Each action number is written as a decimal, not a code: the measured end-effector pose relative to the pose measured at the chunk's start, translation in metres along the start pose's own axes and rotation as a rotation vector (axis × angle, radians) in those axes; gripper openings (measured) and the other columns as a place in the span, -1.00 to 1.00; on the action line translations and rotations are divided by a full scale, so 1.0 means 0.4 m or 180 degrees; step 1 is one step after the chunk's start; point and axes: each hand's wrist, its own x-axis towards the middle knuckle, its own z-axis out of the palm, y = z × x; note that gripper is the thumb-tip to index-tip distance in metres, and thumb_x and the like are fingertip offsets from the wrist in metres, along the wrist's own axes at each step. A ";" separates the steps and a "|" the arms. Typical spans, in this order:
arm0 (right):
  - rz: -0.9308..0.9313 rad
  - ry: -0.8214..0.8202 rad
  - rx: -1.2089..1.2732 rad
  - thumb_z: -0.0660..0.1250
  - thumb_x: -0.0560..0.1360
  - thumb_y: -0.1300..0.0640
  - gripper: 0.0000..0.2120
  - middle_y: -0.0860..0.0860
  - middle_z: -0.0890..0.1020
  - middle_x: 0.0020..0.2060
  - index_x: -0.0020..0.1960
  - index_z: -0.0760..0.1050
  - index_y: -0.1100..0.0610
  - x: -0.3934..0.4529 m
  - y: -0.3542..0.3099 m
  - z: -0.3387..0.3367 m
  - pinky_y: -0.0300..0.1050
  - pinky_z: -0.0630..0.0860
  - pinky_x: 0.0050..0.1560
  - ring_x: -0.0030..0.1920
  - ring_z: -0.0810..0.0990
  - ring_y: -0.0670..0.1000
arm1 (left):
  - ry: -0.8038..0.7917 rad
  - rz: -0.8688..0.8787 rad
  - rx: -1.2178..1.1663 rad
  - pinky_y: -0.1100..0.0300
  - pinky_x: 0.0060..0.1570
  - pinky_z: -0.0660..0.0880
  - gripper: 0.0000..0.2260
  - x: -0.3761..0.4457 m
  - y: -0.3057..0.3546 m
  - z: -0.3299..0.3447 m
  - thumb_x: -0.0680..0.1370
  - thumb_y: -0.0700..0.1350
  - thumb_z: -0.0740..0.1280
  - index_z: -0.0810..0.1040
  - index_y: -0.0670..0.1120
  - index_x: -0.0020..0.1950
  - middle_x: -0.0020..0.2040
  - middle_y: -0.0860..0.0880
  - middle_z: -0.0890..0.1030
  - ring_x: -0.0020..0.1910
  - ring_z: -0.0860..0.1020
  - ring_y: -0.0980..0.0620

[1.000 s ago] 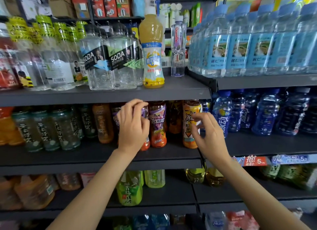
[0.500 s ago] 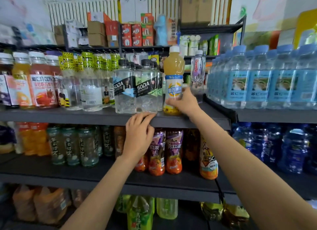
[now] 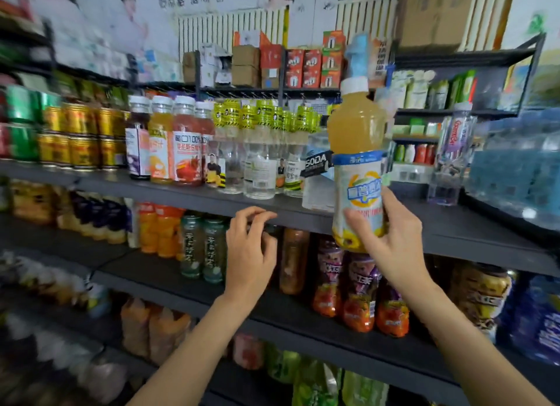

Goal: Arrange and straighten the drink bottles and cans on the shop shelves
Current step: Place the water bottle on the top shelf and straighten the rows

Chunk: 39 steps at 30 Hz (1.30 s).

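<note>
Up at the top drinks shelf [image 3: 188, 195], an orange juice bottle [image 3: 357, 163] is held clear of the board by the right hand [image 3: 391, 242], clasped low around its label, cap upright. The left hand [image 3: 250, 251] is kept empty, fingers loosely curled just under the shelf lip. Danger is posed by that low grip: a tall, full bottle can be tipped, and the soda bottle [image 3: 316, 175] close behind could be knocked over if it is swung back carelessly. Clear bottles with yellow-green caps [image 3: 260, 151] are crowded just beside the gap too.
</note>
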 end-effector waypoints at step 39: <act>0.1146 -0.1184 0.1553 0.48 0.38 0.12 -0.42 -0.36 0.43 0.05 0.23 0.23 -0.19 0.012 -0.485 2.182 -0.56 0.38 -0.01 0.02 0.46 -0.40 | -0.0709 -0.1270 0.1652 -0.07 0.05 0.45 -0.68 0.186 -1.712 -1.288 0.54 -0.24 0.25 0.38 -0.12 0.29 0.17 -0.02 0.38 -0.01 0.48 0.00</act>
